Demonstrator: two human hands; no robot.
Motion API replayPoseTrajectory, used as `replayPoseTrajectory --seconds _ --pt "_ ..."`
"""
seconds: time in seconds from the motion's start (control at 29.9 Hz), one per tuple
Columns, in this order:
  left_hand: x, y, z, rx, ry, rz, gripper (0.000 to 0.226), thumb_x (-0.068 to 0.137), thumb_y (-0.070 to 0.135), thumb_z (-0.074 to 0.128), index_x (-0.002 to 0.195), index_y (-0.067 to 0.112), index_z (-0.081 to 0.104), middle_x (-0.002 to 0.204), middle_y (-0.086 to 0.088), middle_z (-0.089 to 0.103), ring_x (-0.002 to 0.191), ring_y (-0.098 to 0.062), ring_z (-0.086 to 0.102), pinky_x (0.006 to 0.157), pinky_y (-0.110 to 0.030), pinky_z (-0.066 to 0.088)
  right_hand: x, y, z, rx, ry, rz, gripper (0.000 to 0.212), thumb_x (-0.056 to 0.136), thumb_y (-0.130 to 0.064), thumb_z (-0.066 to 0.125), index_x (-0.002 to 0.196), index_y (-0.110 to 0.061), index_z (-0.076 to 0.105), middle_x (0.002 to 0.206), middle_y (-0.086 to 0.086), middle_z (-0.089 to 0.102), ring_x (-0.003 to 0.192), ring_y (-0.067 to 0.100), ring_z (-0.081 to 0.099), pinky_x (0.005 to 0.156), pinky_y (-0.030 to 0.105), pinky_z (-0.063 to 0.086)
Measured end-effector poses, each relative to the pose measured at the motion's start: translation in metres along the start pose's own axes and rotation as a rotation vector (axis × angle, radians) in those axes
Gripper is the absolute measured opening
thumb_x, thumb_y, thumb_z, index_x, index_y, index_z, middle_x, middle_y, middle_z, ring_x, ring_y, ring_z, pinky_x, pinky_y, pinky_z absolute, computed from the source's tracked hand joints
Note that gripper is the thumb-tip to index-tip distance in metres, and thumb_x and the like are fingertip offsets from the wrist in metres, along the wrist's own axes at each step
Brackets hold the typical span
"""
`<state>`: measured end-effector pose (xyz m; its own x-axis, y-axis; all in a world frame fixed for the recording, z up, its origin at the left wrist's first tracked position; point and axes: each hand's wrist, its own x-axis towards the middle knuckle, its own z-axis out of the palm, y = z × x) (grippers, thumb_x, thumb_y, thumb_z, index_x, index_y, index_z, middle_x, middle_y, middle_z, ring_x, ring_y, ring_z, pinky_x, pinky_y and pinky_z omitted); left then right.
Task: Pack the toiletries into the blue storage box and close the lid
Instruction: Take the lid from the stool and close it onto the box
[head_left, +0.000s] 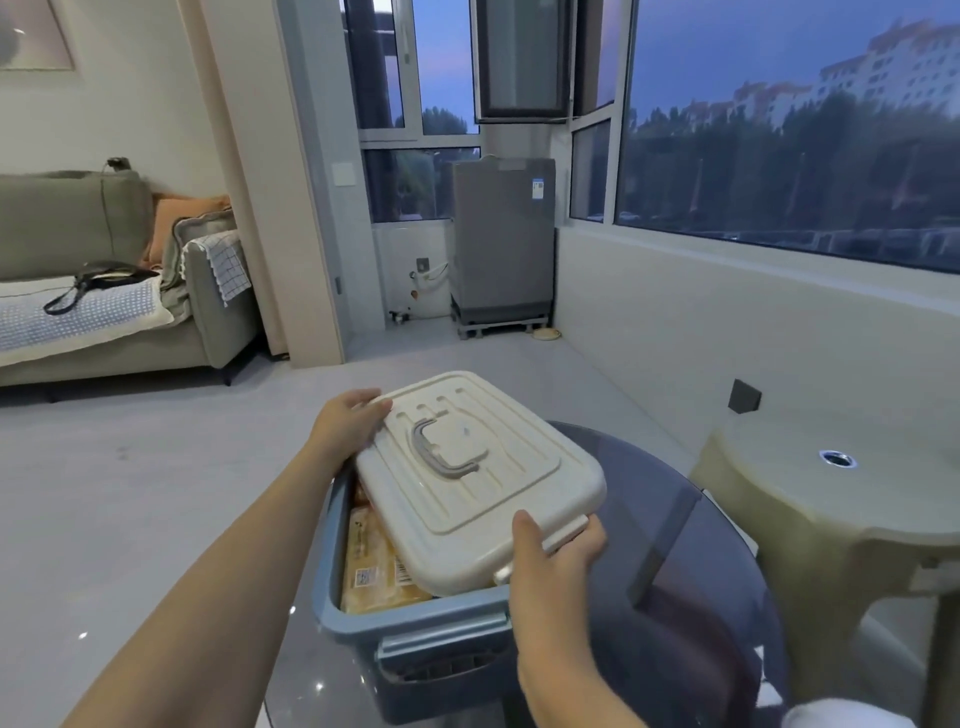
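hands held the cream lid (470, 478) at opposite ends, askew over the blue storage box (415, 631). the left hand (345, 423) gripped the far-left corner, fingers curled over the edge and onto the top face. the right hand (556, 558) clamped the near-right end, thumb lying on top, the other fingers wrapped under beside the latch tab. the lid sat turned and shifted to the right of the box, tilted rather than seated, so the left part of the opening showed. inside it lay orange-toned packets (376, 566), one with a printed code and barcode facing up. a grey handle (441, 449) lay flat in the lid's recessed middle. the box stood on a dark round glass table (675, 571), its front latch (441, 636) hanging unfastened. a beige plastic stool (831, 499) stood just beside the table on the right. a grey sofa (78, 249) was well apart, at far left.
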<state>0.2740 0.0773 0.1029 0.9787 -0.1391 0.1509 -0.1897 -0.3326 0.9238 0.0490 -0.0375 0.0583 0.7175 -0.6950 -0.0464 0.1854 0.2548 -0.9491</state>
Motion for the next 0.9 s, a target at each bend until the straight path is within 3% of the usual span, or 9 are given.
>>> replayPoseTrajectory --seconds 0.1,0.2,0.33,0.47,0.63,0.77,0.9 --pt "0.005 -0.005 0.003 -0.015 0.020 -0.009 0.038 0.088 0.018 0.064 0.123 0.004 0.060 0.075 0.007 0.059 0.065 -0.005 0.054 0.048 -0.005 0.044 0.007 0.005 0.005 -0.015 0.092 -0.061 0.057 0.087 -0.021 0.058 0.129 -0.039 0.024 0.103 -0.020 0.054 0.086 0.003 0.058 0.063 0.018 0.048" --pt "0.006 -0.009 0.003 -0.057 0.042 -0.020 0.040 0.089 0.020 0.063 0.126 0.005 0.059 0.085 0.001 0.063 0.069 -0.005 0.056 0.059 -0.014 0.043 0.015 0.009 0.006 -0.051 0.106 -0.098 0.057 0.085 -0.021 0.059 0.130 -0.036 0.026 0.099 -0.022 0.054 0.085 0.004 0.060 0.059 0.015 0.050" --pt "0.004 -0.018 -0.009 -0.009 0.108 -0.063 0.040 0.089 0.026 0.057 0.123 0.007 0.060 0.119 -0.013 0.064 0.100 -0.024 0.062 0.080 -0.029 0.045 0.050 0.001 -0.003 -0.160 0.019 -0.105 0.052 0.084 -0.022 0.057 0.129 -0.029 0.032 0.102 -0.017 0.057 0.084 -0.001 0.056 0.056 0.011 0.044" --pt "-0.008 -0.026 -0.020 0.030 0.212 -0.149 0.046 0.086 0.035 0.056 0.119 0.004 0.057 0.122 -0.022 0.060 0.109 -0.037 0.058 0.092 -0.047 0.048 0.103 -0.018 -0.011 -0.315 -0.140 -0.077 0.038 0.086 -0.022 0.052 0.122 -0.016 0.044 0.100 -0.008 0.060 0.084 0.003 0.055 0.060 0.020 0.042" --pt "-0.033 -0.031 -0.016 -0.045 0.398 -0.196 0.045 0.083 0.036 0.062 0.122 0.015 0.052 0.126 -0.014 0.049 0.111 -0.032 0.053 0.097 -0.047 0.047 0.159 -0.040 -0.006 -0.534 -0.277 -0.052 0.032 0.089 -0.024 0.051 0.115 -0.006 0.053 0.109 0.012 0.063 0.094 0.025 0.058 0.079 0.037 0.045" --pt "-0.043 -0.035 -0.018 -0.104 0.395 -0.225 0.042 0.085 0.035 0.060 0.122 0.018 0.049 0.125 -0.011 0.045 0.104 -0.027 0.049 0.084 -0.036 0.043 0.173 -0.048 -0.005 -0.658 -0.341 -0.048 0.023 0.090 -0.026 0.051 0.102 -0.009 0.058 0.099 0.010 0.063 0.078 0.018 0.058 0.063 0.030 0.043" --pt "-0.040 -0.036 -0.026 -0.147 0.352 -0.188 0.041 0.088 0.026 0.058 0.124 0.008 0.053 0.126 -0.013 0.056 0.109 -0.029 0.055 0.089 -0.038 0.045 0.157 -0.049 -0.004 -0.679 -0.316 -0.038 0.016 0.088 -0.029 0.052 0.089 -0.013 0.056 0.087 0.005 0.061 0.070 0.014 0.054 0.056 0.027 0.041"
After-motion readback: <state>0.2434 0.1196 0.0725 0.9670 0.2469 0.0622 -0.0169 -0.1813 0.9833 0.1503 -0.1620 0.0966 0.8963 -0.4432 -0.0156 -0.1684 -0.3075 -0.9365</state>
